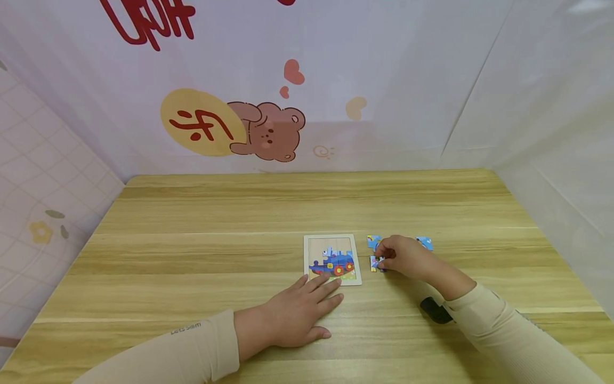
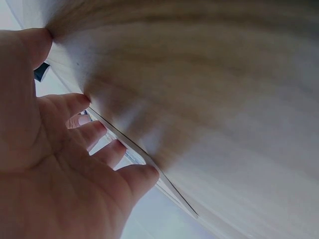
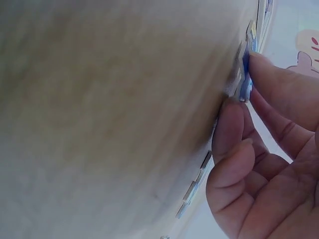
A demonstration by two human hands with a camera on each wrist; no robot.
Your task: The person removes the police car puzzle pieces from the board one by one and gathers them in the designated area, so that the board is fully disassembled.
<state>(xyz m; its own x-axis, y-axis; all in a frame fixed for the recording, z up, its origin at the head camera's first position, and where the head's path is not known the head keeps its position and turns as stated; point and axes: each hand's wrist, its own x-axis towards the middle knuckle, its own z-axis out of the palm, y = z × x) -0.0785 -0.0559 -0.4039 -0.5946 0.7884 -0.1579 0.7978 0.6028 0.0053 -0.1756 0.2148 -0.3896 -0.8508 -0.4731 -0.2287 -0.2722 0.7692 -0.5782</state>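
Note:
A square jigsaw puzzle board (image 1: 357,261) with a pale rim lies on the table, partly filled with a picture of a blue vehicle with red wheels. My left hand (image 1: 299,309) is spread out, its fingertips resting on the board's near edge. In the left wrist view its fingers (image 2: 112,152) touch the rim. To the right of the board, my right hand (image 1: 408,257) pinches a blue puzzle piece (image 3: 244,74) between thumb and finger, tilted off the table. Beside those fingertips lies another puzzle piece (image 1: 373,263). A light-blue piece (image 1: 373,241) sits just beyond it.
Another blue piece (image 1: 424,242) lies past the right hand, partly covered by it. A black object (image 1: 435,310) is at the right wrist. The wood-grain table (image 1: 192,234) meets a white printed curtain (image 1: 408,69) at the back.

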